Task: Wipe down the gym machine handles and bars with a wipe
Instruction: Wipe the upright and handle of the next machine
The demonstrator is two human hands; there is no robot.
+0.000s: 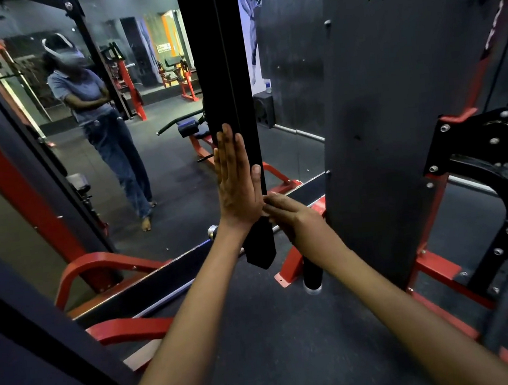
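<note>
A tall black upright bar point(219, 71) of the gym machine stands in the middle of the head view. My left hand point(237, 178) lies flat against its left face, fingers straight and pointing up, thumb on the front edge. My right hand point(292, 216) reaches in from the right, and its fingertips touch the bar just below my left palm. No wipe shows in either hand; anything under the palms is hidden.
A wide black panel point(394, 116) of the machine rises at the right, with red frame rails point(440, 267) and a black pulley bracket point(490, 144) beside it. A wall mirror point(117, 143) at the left reflects a standing person. Red base feet point(98, 263) lie on the dark floor.
</note>
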